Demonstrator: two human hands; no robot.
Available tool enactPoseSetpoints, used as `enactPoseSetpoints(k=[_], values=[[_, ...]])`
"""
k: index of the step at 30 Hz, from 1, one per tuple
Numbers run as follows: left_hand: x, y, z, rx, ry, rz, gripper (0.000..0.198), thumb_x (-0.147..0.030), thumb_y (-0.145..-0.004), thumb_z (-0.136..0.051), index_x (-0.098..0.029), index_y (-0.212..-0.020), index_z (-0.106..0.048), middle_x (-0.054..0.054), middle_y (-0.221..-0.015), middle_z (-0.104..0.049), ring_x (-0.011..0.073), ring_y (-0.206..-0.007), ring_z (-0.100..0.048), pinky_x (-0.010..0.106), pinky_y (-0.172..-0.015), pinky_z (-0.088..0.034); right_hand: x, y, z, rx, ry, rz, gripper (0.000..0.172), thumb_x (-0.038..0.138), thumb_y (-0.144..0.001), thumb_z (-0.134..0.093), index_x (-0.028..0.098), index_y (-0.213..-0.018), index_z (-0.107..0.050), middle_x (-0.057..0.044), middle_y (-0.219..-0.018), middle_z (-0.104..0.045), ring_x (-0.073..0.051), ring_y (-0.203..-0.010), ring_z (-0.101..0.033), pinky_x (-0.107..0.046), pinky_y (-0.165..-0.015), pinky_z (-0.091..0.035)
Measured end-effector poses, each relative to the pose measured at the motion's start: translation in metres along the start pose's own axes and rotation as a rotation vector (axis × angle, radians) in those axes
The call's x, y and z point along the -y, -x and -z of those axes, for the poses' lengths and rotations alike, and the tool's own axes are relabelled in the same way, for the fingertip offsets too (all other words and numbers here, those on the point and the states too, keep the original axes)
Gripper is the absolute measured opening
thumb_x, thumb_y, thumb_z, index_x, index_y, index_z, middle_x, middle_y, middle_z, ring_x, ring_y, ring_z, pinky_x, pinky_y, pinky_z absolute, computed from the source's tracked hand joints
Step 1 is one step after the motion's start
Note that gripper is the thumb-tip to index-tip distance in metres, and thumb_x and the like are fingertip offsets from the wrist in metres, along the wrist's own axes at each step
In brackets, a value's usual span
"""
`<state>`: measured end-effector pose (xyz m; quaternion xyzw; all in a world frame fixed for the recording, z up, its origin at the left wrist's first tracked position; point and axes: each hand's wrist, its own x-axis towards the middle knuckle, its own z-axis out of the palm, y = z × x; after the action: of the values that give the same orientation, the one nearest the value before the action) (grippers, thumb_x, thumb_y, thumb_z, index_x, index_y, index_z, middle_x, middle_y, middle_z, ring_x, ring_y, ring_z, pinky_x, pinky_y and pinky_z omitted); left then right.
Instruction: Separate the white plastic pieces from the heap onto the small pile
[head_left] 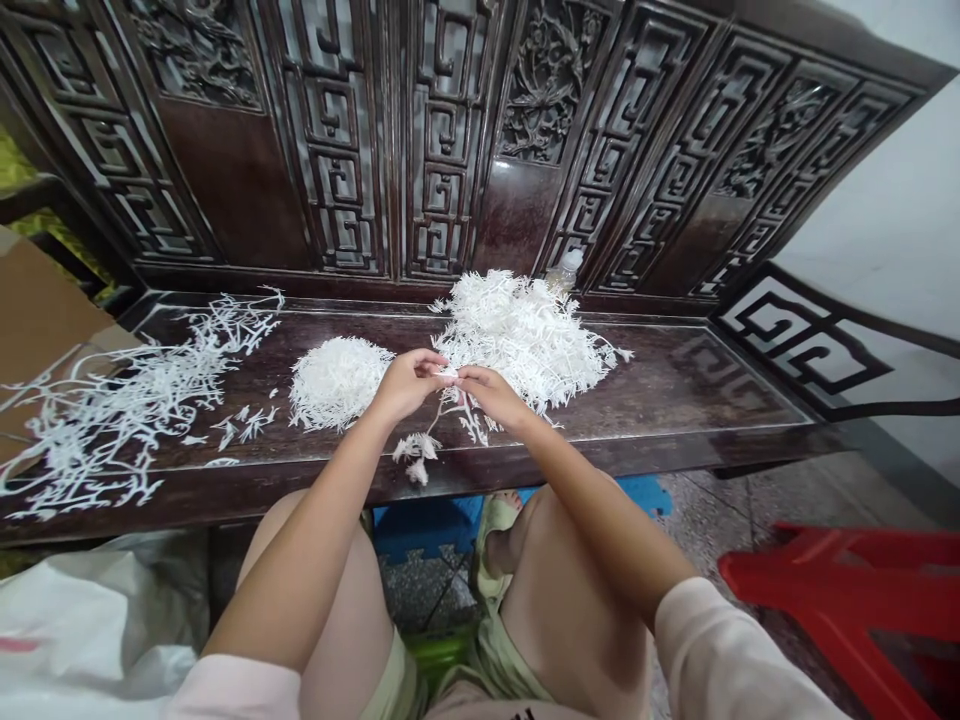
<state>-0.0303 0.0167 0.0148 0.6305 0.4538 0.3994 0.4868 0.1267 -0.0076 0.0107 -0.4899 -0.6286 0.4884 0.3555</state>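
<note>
My left hand point(405, 383) and my right hand point(489, 393) meet over the dark carved wooden bench point(675, 400), fingers pinched on one white plastic sprig point(429, 432) whose feathery tips hang below my wrists. Just behind my right hand lies a big loose pile of white sprigs point(525, 335). Left of my left hand sits a round heap of small white pieces point(337, 380). Bare white stems point(120, 410) are spread over the bench's left end.
A plastic bottle point(565, 272) stands behind the big pile against the carved backrest. A red plastic stool point(862, 600) is at lower right, a white bag point(82, 620) at lower left, cardboard point(37, 310) at far left. My knees sit under the bench edge.
</note>
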Motion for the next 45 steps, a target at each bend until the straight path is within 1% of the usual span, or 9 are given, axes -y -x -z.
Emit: enactPoseSetpoints(k=[4,9,12,18,22,27,30,37,45], values=[[-0.003,0.0,0.0,-0.069,0.05,0.042,0.029,-0.033,-0.062,-0.06,-0.015,-0.085,-0.06,0.004,-0.076,-0.059,0.0129,-0.07,-0.053,0.027,-0.068,-0.041,0.006,0.002,0.003,-0.051,-0.106,-0.013,0.012,0.029,-0.072,-0.047,0.018,-0.069,-0.05,0.004,-0.056,-0.051,-0.011,-0.06,-0.044,-0.025,-0.065,-0.033],[-0.007,0.004,0.001,-0.16,-0.013,0.037,0.022,-0.035,-0.067,-0.054,-0.016,-0.077,-0.059,0.003,-0.077,-0.059,0.0136,-0.071,-0.053,0.027,-0.069,-0.04,0.007,0.002,0.005,-0.064,-0.191,-0.031,0.009,0.027,-0.07,-0.05,0.018,-0.068,-0.05,0.004,-0.06,-0.051,-0.01,-0.06,-0.045,-0.025,-0.067,-0.033],[-0.007,0.006,0.001,-0.12,-0.076,0.01,0.02,-0.034,-0.067,-0.053,-0.016,-0.073,-0.057,0.001,-0.072,-0.058,0.0128,-0.066,-0.051,0.026,-0.065,-0.039,0.004,0.001,0.004,-0.097,-0.248,-0.05,0.01,0.027,-0.067,-0.054,0.018,-0.07,-0.051,0.005,-0.063,-0.05,-0.009,-0.063,-0.045,-0.024,-0.069,-0.033],[0.0,0.006,0.0,-0.077,-0.217,0.08,0.02,-0.034,-0.068,-0.049,-0.017,-0.075,-0.057,0.002,-0.076,-0.058,0.0149,-0.069,-0.052,0.027,-0.065,-0.038,-0.003,-0.002,0.008,-0.179,-0.495,-0.138,0.02,0.029,-0.058,-0.064,0.019,-0.072,-0.053,0.003,-0.071,-0.053,-0.01,-0.068,-0.049,-0.024,-0.067,-0.037],[-0.006,0.008,-0.001,-0.156,-0.415,-0.102,0.016,-0.03,-0.071,-0.047,-0.018,-0.077,-0.056,0.004,-0.083,-0.057,0.0157,-0.075,-0.051,0.029,-0.07,-0.038,-0.008,-0.003,0.011,-0.273,-0.519,-0.204,0.022,0.031,-0.055,-0.065,0.019,-0.071,-0.057,-0.001,-0.079,-0.058,-0.013,-0.075,-0.052,-0.026,-0.069,-0.038],[-0.014,0.018,-0.015,0.057,-0.744,-0.3,0.023,-0.035,-0.068,-0.056,-0.02,-0.086,-0.056,0.004,-0.082,-0.057,0.0205,-0.082,-0.05,0.034,-0.078,-0.032,-0.009,-0.003,0.012,-0.497,-0.369,-0.24,0.024,0.031,-0.054,-0.064,0.016,-0.072,-0.062,-0.004,-0.087,-0.062,-0.014,-0.082,-0.051,-0.026,-0.07,-0.036],[-0.011,0.022,-0.03,0.113,-0.857,-0.366,0.03,-0.032,-0.068,-0.057,-0.02,-0.096,-0.054,0.007,-0.092,-0.056,0.023,-0.089,-0.049,0.035,-0.078,-0.03,-0.009,-0.002,0.011,-0.471,-0.367,-0.28,0.023,0.03,-0.054,-0.063,0.016,-0.071,-0.062,-0.003,-0.085,-0.062,-0.013,-0.075,-0.051,-0.025,-0.065,-0.036],[0.002,0.019,-0.045,0.013,-1.015,-0.321,0.025,-0.023,-0.073,-0.049,-0.018,-0.097,-0.052,0.01,-0.094,-0.055,0.0249,-0.091,-0.048,0.037,-0.077,-0.029,-0.011,-0.002,0.009,-0.338,-0.462,-0.276,0.017,0.026,-0.058,-0.058,0.018,-0.073,-0.061,-0.002,-0.079,-0.061,-0.012,-0.066,-0.052,-0.025,-0.059,-0.04],[-0.006,0.021,-0.04,-0.082,-0.827,-0.315,0.023,-0.028,-0.079,-0.041,-0.019,-0.095,-0.053,0.008,-0.089,-0.058,0.0225,-0.085,-0.05,0.035,-0.076,-0.031,-0.008,-0.001,0.017,-0.211,-0.428,-0.246,0.022,0.031,-0.066,-0.047,0.018,-0.078,-0.061,-0.004,-0.085,-0.058,-0.011,-0.065,-0.052,-0.025,-0.061,-0.041]])
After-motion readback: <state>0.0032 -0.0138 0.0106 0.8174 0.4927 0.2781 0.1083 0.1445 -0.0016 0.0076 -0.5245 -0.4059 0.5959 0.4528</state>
